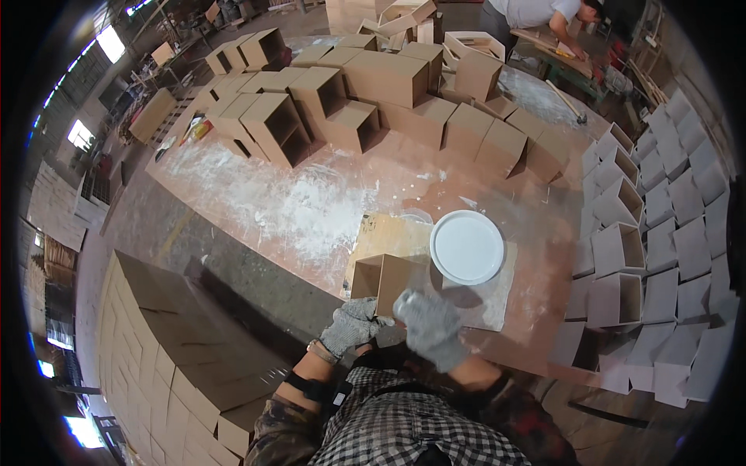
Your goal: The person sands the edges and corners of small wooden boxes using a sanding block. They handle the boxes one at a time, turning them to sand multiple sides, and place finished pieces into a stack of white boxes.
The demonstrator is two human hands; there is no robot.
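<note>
In front of me a small open brown box, with a panel dividing its inside, rests on a pale board. My left hand, in a grey knitted glove, is closed on the box's near lower edge. Beside the box's right side is my right hand, gloved the same way and smeared by motion. Its fingers are too blurred to show whether they hold anything. A round white tub or lid sits just beyond it, partly over a pale sheet.
Many brown boxes stand stacked across the far part of the white-smeared table. Grey-white boxes are piled on the right, brown ones at the lower left. A hammer lies far right; beyond, another person bends over work.
</note>
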